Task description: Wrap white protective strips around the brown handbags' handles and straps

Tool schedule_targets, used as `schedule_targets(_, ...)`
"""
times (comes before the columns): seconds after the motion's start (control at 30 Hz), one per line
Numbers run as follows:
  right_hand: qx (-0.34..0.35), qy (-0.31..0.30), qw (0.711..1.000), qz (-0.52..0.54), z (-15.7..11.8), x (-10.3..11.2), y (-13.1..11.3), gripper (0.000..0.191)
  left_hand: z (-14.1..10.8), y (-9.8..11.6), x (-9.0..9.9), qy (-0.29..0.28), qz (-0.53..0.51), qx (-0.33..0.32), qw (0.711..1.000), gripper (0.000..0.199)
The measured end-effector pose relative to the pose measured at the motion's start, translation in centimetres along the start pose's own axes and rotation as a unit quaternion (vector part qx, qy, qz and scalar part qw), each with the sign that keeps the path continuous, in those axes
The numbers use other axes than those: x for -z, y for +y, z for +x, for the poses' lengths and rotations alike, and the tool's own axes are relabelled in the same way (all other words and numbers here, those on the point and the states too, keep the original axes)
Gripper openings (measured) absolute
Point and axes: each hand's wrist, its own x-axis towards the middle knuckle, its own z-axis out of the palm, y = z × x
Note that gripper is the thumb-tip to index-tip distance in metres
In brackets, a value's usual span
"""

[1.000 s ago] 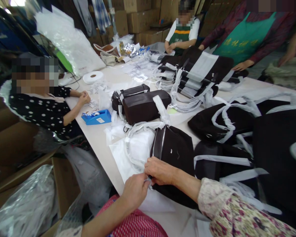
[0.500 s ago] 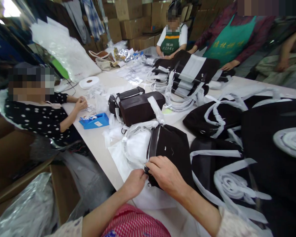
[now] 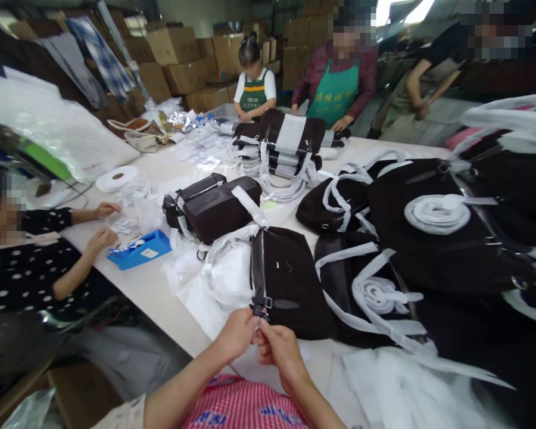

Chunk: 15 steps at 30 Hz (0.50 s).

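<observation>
Black fabric bag (image 3: 292,280) lies flat on the worktable, its zip edge beside a white-wrapped strap (image 3: 214,271). At its near corner, below the metal buckle (image 3: 268,303), left hand (image 3: 237,332) and right hand (image 3: 282,351) meet, fingertips pressed together, apparently pinching a small piece (image 3: 259,323) too blurred to identify. Good handling, I judge: light pinch, corner steady, fabric unstrained. Around it on the pale worktable (image 3: 131,289): blue tape dispenser (image 3: 143,249), white roll (image 3: 117,178), stacked dark bags (image 3: 290,140). Beyond, aproned co-workers, then cardboard boxes (image 3: 174,45).
</observation>
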Motion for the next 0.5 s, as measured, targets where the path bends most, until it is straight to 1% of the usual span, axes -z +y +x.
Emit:
schedule_targets(0.1,0.033,0.047,0.998,-0.006,0.1,-0.2,0.6,0.057,-0.1,0.2,0.2,0.003,0.024,-0.021,1.0,0.023)
schedule_targets(0.2,0.065,0.074,0.995,-0.021,0.2,-0.2,0.8,0.051,-0.2,0.5,0.5,-0.003,0.04,-0.032,0.999,0.025)
schedule_targets(0.27,0.08,0.075,0.993,-0.031,0.4,-0.2,0.8,0.048,0.0,0.7,0.6,-0.011,0.04,-0.031,0.999,0.025)
schedule_targets(0.4,0.091,0.056,0.993,-0.052,0.5,-0.6,0.0,0.044,0.5,0.6,0.5,-0.032,0.027,-0.028,0.999,0.024)
schedule_targets(0.47,0.087,0.049,0.993,-0.065,-0.1,-0.6,-0.4,0.041,0.6,0.3,0.2,-0.026,0.017,-0.033,0.999,0.029)
schedule_targets(0.5,0.081,0.044,0.993,-0.072,-0.5,-0.3,-0.6,0.039,0.6,0.0,0.1,-0.012,0.008,-0.033,0.999,0.033)
